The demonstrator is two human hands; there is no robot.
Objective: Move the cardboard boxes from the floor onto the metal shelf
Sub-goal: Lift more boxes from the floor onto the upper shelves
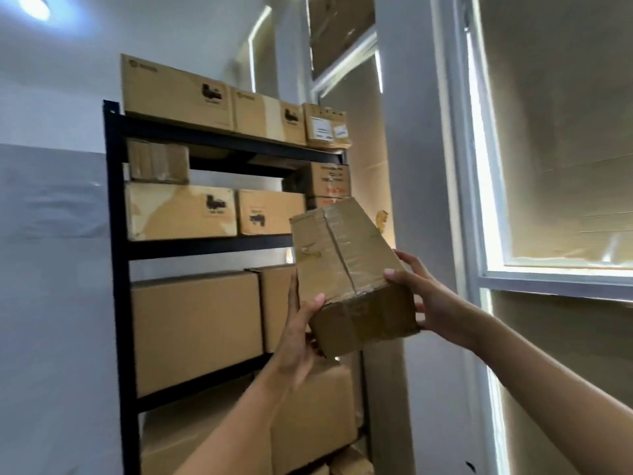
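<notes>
Taped cardboard box (346, 269) held tilted in air before black metal shelf (116, 234). Left hand (298, 341) and right hand (428, 296) clamp near corners, fingers wrapped. Likely light, stiff; tape slick, so grip bare cardboard edges.

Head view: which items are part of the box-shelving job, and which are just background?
In the job:
- taped cardboard box, held in the air
- left hand and right hand, gripping it
- black metal shelf

Background:
- boxes already shelved
- window
- ceiling light
</notes>
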